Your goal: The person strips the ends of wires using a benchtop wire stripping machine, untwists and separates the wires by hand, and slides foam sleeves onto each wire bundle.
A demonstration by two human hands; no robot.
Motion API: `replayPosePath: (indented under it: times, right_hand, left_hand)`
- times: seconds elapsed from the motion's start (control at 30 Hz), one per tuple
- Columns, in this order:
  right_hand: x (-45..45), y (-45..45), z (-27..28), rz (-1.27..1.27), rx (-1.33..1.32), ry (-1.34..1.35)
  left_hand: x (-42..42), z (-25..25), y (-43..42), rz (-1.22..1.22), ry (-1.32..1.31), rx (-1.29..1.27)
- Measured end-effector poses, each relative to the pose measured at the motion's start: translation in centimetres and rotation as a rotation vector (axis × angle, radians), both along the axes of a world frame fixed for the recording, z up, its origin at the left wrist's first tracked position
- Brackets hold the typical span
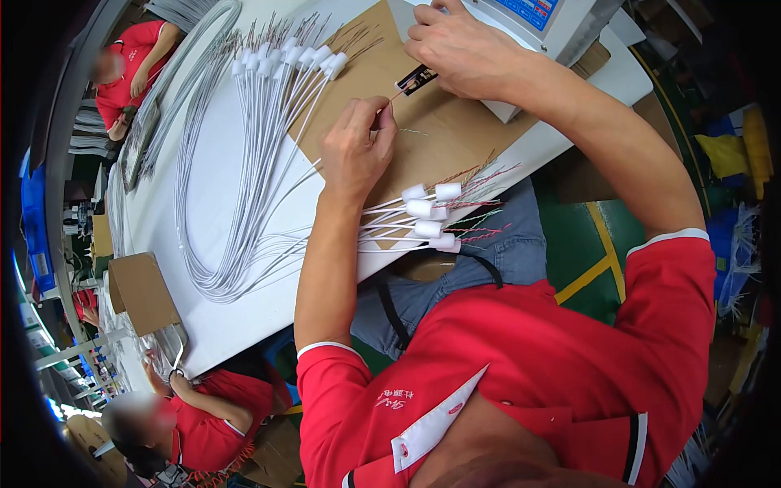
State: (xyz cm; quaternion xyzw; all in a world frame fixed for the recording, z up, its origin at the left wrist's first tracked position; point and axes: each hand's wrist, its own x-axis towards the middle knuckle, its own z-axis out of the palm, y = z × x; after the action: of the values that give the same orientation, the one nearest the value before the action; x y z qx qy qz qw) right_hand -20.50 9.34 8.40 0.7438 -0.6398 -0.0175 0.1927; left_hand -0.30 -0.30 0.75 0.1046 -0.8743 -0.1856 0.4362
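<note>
My left hand [356,148] is closed in a pinch over the brown sheet [346,89]. From its fingertips a thin reddish wire [397,95] runs to a small black piece with a patterned face [416,80]. Curled above that piece is my right hand [460,50]; its fingers hide what they grip. White cables [244,195] loop over the table, their ends carrying white cylindrical sleeves [281,61] and bare, twisted wires. Below my left wrist lies a smaller group of sleeved ends [427,209] with red, green and brown wires.
A white machine with a blue panel [529,11] stands beyond my right hand. The white table's [220,325] near edge runs by my lap. A cardboard box [145,293] sits at the left. Two people in red shirts [215,419] work along the left side.
</note>
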Motion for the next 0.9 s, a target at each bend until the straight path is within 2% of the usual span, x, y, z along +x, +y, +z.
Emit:
replayPosePath:
  times: [0.27, 0.77, 0.9]
  right_hand:
    - [-0.1, 0.0, -0.1, -0.005, 0.003, 0.009]
    - [0.2, 0.1, 0.2, -0.029, 0.032, 0.006]
    - [0.3, 0.2, 0.7, -0.034, 0.046, -0.075]
  left_hand:
    - [0.2, -0.7, -0.5, 0.059, -0.047, -0.109]
    - [-0.2, -1.0, -0.4, 0.059, -0.050, -0.073]
    - [-0.2, -0.6, -0.7, 0.062, -0.063, -0.067]
